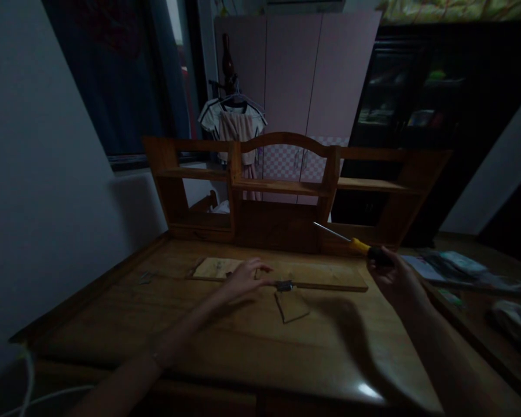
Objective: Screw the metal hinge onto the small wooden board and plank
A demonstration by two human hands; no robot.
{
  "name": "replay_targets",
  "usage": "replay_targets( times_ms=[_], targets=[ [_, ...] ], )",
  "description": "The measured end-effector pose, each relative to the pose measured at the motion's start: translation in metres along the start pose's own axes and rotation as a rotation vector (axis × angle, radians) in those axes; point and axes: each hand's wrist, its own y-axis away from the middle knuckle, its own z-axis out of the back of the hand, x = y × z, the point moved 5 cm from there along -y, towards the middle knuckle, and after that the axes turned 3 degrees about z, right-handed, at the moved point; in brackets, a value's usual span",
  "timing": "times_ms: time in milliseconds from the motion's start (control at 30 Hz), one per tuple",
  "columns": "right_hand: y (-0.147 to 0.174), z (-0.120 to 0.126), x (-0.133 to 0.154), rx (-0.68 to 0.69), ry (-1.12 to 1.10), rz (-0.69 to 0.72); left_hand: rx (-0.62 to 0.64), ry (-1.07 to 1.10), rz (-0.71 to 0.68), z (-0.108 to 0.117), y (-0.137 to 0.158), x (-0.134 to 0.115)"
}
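1. Right hand: fingers wrapped round the screwdriver by its handle. Shaft points up and leftward, tip clear of the wood; this grip probably leaves the tip free to steer.
2. Left hand: fingers loosely parted, gripping nothing visible, over the plank. Fingertips just beside the hinge, presumably to steady it; contact cannot be told.
3. Hinge: at plank's near edge, next to the block.
4. Plank and block: flat on the desk, likely for firm support.
5. Small metal bits: well left, perhaps set aside to avoid loss.
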Motion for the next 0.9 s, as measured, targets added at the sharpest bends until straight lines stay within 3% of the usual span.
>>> replay_targets(
  times_ms=[100,200,367,500,633,733,900],
  targets=[
    [-0.005,0.002,-0.013,-0.009,-0.275,-0.147,0.080,0.040,-0.079,-0.053,-0.019,-0.017],
    [-0.006,0.000,-0.012,-0.011,-0.341,-0.177,0.107,0.026,-0.075,-0.075,-0.028,-0.010],
    [-0.015,-0.019,-0.004,-0.029,-0.107,-0.051,0.169,-0.035,-0.120,-0.077,-0.028,-0.009],
    [-0.011,-0.051,-0.002,0.247,0.226,0.326,0.186,-0.004,-0.151,-0.078,-0.023,-0.014],
    [0.011,-0.069,-0.019,0.381,0.353,0.513,0.180,0.020,-0.090,-0.081,-0.021,-0.008],
    [0.031,-0.079,-0.034,0.523,0.451,0.570,0.173,0.013,-0.056,-0.083,-0.022,-0.004],
    [0.047,-0.079,-0.052,0.564,0.673,0.608,0.137,-0.035,-0.023,-0.084,-0.021,-0.002]
  ],
)
